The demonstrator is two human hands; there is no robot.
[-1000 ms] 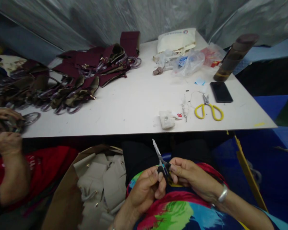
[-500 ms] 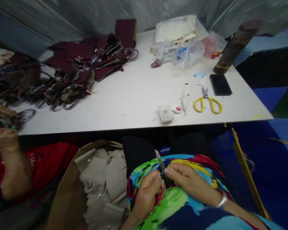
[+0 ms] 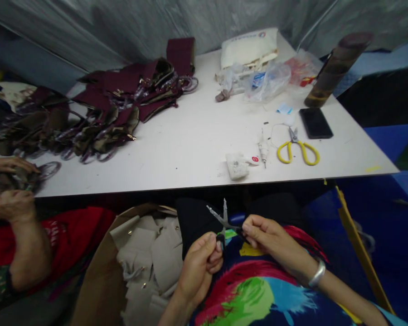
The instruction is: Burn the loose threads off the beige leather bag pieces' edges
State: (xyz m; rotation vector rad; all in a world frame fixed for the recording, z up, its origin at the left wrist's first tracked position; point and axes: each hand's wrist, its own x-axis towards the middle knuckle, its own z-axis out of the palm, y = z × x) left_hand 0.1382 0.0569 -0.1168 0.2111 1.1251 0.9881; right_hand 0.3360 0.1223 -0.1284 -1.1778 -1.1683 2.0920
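Over my lap, a small pair of scissors (image 3: 225, 222) with black handles points away from me, its blades spread apart. The blades look whitish and crusted toward the tips. My left hand (image 3: 204, 256) is closed around one handle, thumb on top. The other handle is pinched between the thumb and fingers of my right hand (image 3: 267, 235), which has a silver bangle at the wrist. Below both hands lies the bright multicoloured cloth (image 3: 255, 294) I wear.
Yellow-handled scissors (image 3: 297, 147), a phone (image 3: 315, 123), a white pen-like tool (image 3: 263, 151) and a whitish block (image 3: 237, 166) lie on the white table (image 3: 177, 154). Maroon bags (image 3: 122, 81) cover its left. A carton (image 3: 98, 267) of beige pieces stands beside me. A co-worker's hands (image 3: 15, 203) work at left.
The scissors have gone from closed to spread blades. My hands have moved apart and slightly up, each on its own handle. The whole view has shifted a little.
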